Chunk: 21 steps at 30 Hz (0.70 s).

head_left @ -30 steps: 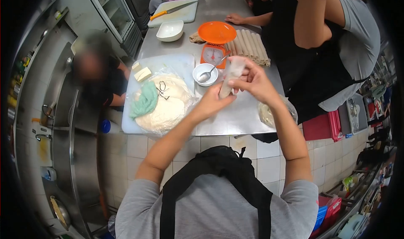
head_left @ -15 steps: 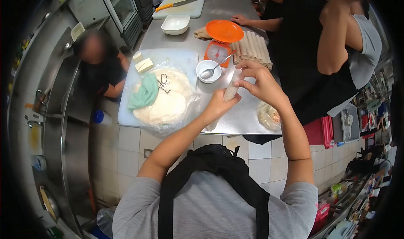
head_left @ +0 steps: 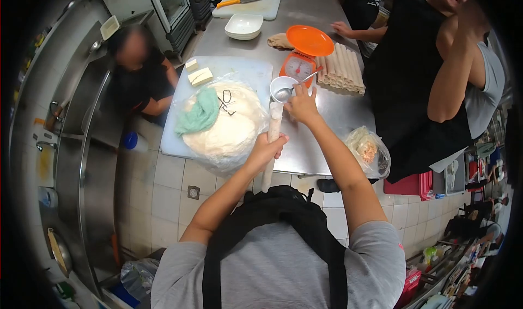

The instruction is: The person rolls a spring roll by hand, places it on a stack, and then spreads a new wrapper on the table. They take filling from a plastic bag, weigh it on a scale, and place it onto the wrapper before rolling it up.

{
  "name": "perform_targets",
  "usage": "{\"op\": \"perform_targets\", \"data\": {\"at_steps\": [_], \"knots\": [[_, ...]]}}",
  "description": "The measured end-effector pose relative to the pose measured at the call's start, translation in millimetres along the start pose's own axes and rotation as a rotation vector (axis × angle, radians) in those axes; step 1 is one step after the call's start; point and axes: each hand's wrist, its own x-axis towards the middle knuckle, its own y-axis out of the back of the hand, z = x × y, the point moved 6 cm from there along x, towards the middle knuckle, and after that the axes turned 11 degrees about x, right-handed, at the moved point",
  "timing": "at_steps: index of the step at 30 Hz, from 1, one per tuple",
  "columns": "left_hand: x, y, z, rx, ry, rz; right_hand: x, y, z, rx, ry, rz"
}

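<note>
My left hand (head_left: 267, 152) is wrapped round a long, pale, speckled roll (head_left: 274, 125), which resembles an uncooked spring roll. Its upper end points toward a small white bowl (head_left: 277, 84); its lower end hangs past the table edge. My right hand (head_left: 303, 105) is beside that bowl with fingers apart, fingertips right at the rim and close to the handle of a metal spoon (head_left: 284, 94) standing in it. Behind the bowl is an orange kitchen scale (head_left: 298, 68) with an orange pan (head_left: 310, 40). Similar rolls (head_left: 341, 69) lie stacked to its right.
A white cutting board (head_left: 170, 140) bears a plastic-covered round of dough-like food (head_left: 245, 115), a green cloth (head_left: 199, 113) and pale blocks (head_left: 200, 76). A bag of shredded filling (head_left: 368, 150) lies at right. A knife (head_left: 250, 0) rests farther back. People stand on both sides.
My right hand has left the roll and moved to the small bowl. My left hand has lowered slightly, still gripping the roll, which now shows more of its length.
</note>
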Motion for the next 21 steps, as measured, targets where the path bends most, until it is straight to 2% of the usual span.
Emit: {"op": "perform_targets", "data": {"at_steps": [1, 3, 4, 6, 7, 9, 10, 11, 12, 13, 16, 19, 21], "knots": [[0.4, 1.9, 0.3, -0.004, 0.002, 0.004, 2.1, 2.8, -1.1, 0.0, 0.004, -0.004], [2.2, 1.4, 1.6, 0.02, -0.017, -0.023, 5.7, 21.9, 4.0, 0.135, 0.035, 0.209], [3.2, 0.3, 1.4, 0.019, -0.014, -0.027, 9.0, 24.5, 9.8, 0.134, 0.031, 0.206], [7.8, -3.9, 3.1, 0.022, -0.019, -0.051, 13.7, 32.7, 30.5, 0.642, -0.058, 0.275], [9.8, -6.8, 3.2, 0.025, -0.018, -0.061, 8.7, 47.8, 25.4, 0.639, -0.067, 0.28], [14.3, -14.3, 1.5, 0.054, -0.006, -0.075, -6.9, 74.4, 17.8, 1.299, -0.099, 0.197], [16.7, -18.9, 1.7, 0.055, -0.004, -0.086, -16.5, 85.0, 15.9, 1.295, -0.108, 0.204], [19.3, -23.3, 3.2, 0.092, -0.022, -0.088, -27.5, 98.6, 8.7, 1.129, -0.001, 0.218], [20.9, -28.2, 4.2, 0.13, -0.039, -0.092, -41.1, 113.1, -1.0, 0.961, 0.099, 0.229], [21.4, -35.3, 5.4, 0.135, -0.035, -0.108, -56.3, 130.5, -14.5, 0.633, 0.136, 0.225], [26.1, -55.7, 12.5, 0.164, -0.077, -0.158, -77.2, 135.7, -11.3, 0.554, 0.107, 0.247], [29.6, -74.0, 16.3, 0.343, -0.191, -0.088, -89.9, 137.6, 3.9, 0.661, 0.017, 0.289], [30.4, -82.5, 28.3, 0.556, -0.395, 0.003, -98.2, 149.8, 7.9, 0.696, -0.037, 0.298]]}}
